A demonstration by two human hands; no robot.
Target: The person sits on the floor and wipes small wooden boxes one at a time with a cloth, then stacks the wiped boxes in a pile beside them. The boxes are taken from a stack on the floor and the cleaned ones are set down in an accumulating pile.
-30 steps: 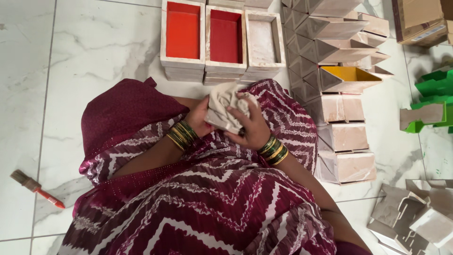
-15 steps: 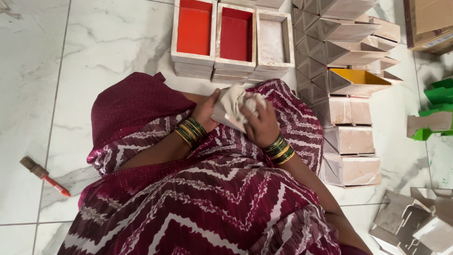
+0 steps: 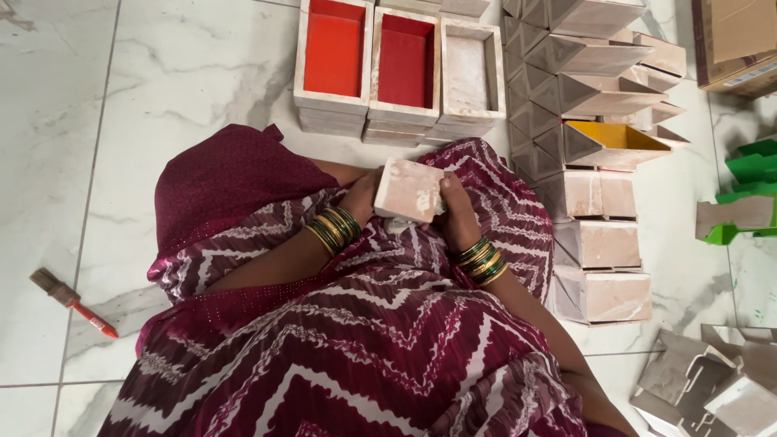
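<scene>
From the head camera, your left hand (image 3: 362,197) and right hand (image 3: 455,212) are both closed around a pale square block (image 3: 409,190), held over your lap above the maroon patterned cloth (image 3: 324,340), fingers wrapped on opposite edges. Ahead on the floor sit three shallow trays: one orange inside (image 3: 333,48), one red inside (image 3: 405,59), one unpainted (image 3: 469,69). Both wrists bend inward, forearms converging, a paintbrush (image 3: 73,301) lying well apart at your left.
</scene>
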